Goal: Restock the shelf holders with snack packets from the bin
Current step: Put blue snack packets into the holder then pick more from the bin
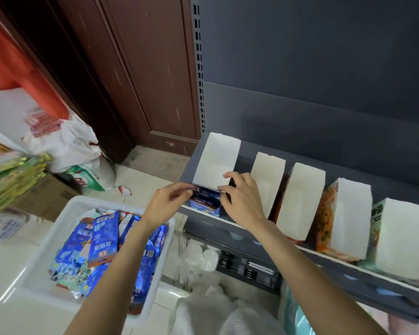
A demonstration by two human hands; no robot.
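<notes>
A white bin [58, 240] sits on the floor at lower left, holding blue snack packets [102, 240]. Above its right edge, the left hand [166, 204] pinches the top of a blue packet [204, 201] at the front of the leftmost white holder [215, 163] on the grey shelf [252, 228]. The right hand [239, 197] grasps the same packet's other side. Four more holders [300, 199] stand rightward.

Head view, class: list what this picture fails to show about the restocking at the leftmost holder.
- How full the leftmost holder is: its white wall hides the inside.
- Left hand and right hand fingertips' contact with the blue packets: fingers cover it.
- Rightmost holder: blurred, near the frame edge.
- Bin packet count: overlapping, forearm-covered.
</notes>
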